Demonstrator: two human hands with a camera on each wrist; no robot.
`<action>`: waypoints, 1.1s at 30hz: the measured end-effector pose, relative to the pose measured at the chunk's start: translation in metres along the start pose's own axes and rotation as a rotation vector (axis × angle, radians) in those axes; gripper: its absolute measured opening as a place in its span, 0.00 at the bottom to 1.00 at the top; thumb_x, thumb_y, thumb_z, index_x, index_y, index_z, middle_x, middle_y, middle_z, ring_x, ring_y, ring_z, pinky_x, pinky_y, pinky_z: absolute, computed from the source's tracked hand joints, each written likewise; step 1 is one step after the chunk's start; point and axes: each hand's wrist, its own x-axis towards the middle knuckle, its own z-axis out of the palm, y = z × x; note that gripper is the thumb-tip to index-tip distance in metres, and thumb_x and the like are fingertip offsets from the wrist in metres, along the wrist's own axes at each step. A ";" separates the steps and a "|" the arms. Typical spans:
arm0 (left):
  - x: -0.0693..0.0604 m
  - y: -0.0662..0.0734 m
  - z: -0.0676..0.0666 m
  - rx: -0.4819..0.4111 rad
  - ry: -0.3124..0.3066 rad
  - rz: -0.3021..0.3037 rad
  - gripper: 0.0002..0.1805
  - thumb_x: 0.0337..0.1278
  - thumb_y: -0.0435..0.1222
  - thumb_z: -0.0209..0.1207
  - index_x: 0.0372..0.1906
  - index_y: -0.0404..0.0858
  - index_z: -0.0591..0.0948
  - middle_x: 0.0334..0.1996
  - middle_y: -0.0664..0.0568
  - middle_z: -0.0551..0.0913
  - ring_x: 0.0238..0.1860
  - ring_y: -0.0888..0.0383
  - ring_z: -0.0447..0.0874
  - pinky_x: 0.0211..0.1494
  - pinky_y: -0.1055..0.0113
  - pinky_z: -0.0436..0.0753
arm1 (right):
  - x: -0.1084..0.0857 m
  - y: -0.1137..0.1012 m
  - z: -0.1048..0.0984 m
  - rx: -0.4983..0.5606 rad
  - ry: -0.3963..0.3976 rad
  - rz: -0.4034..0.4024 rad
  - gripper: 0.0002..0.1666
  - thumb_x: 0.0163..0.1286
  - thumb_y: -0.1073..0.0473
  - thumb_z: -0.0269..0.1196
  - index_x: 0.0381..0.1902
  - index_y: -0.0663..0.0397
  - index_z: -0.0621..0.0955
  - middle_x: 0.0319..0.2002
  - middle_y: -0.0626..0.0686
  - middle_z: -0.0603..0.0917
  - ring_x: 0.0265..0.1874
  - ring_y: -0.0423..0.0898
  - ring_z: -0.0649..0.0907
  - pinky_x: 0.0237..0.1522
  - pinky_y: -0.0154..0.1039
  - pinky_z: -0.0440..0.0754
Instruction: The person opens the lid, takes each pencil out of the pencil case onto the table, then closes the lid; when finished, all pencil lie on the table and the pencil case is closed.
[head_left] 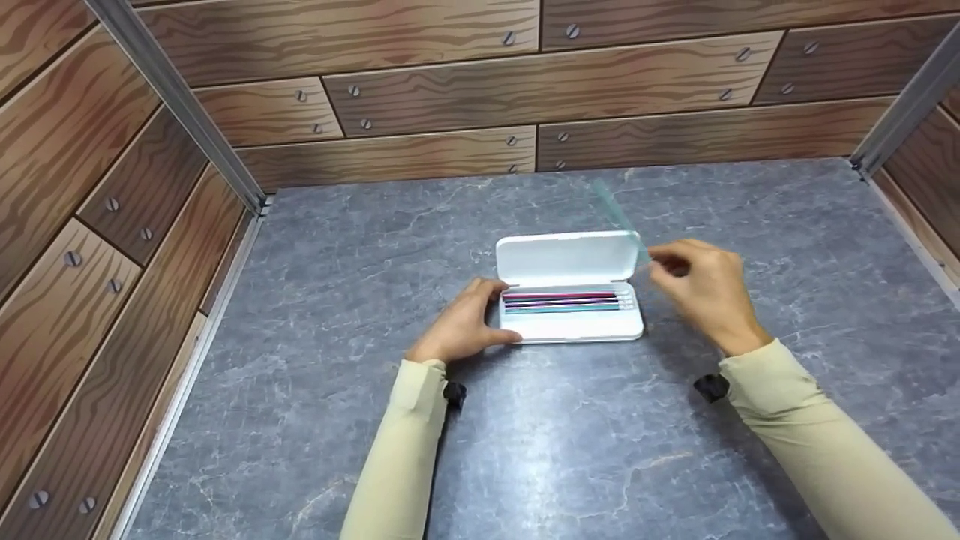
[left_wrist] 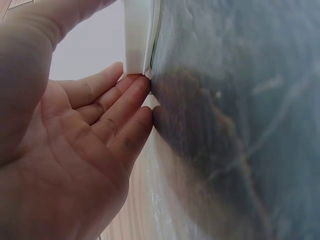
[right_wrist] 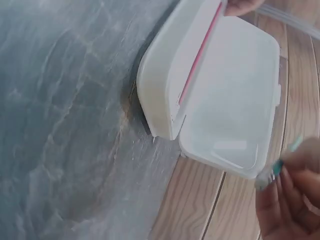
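Observation:
An opened white case (head_left: 577,327) lies on the table, with several thin coloured sticks (head_left: 559,301) in its base and its lid (head_left: 568,259) raised at the back. My left hand (head_left: 463,322) grips the left end of the base, thumb at the front corner; in the left wrist view the fingertips of the hand (left_wrist: 85,130) touch the case's edge (left_wrist: 136,40). Right of the case, my right hand (head_left: 705,289) pinches a translucent green strip (head_left: 616,210) that slants up to the left. The right wrist view shows its teal end (right_wrist: 276,167) between thumb and fingers.
The grey marbled table (head_left: 337,300) extends all around the case. Wood-patterned panels (head_left: 450,97) stand behind it and at both sides, with metal posts (head_left: 187,112) at the corners.

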 end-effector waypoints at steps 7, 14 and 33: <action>0.003 0.001 0.000 0.004 -0.011 -0.004 0.45 0.61 0.44 0.83 0.79 0.36 0.74 0.73 0.43 0.78 0.75 0.47 0.78 0.86 0.51 0.74 | -0.007 0.021 -0.006 -0.116 -0.107 0.289 0.17 0.64 0.66 0.69 0.48 0.66 0.94 0.38 0.65 0.95 0.37 0.63 0.91 0.44 0.53 0.82; 0.003 0.002 -0.001 0.017 -0.018 0.005 0.46 0.61 0.45 0.83 0.79 0.36 0.74 0.73 0.43 0.78 0.75 0.46 0.78 0.86 0.50 0.74 | -0.018 0.034 -0.001 -0.165 -0.300 0.354 0.21 0.64 0.65 0.70 0.51 0.73 0.91 0.44 0.69 0.94 0.48 0.73 0.91 0.54 0.70 0.85; 0.000 -0.001 0.000 0.008 -0.025 -0.016 0.45 0.63 0.46 0.82 0.79 0.38 0.73 0.74 0.44 0.77 0.77 0.48 0.77 0.87 0.51 0.73 | -0.017 0.019 0.018 -0.181 -0.356 0.329 0.18 0.58 0.65 0.68 0.44 0.69 0.93 0.35 0.64 0.92 0.40 0.69 0.87 0.48 0.69 0.83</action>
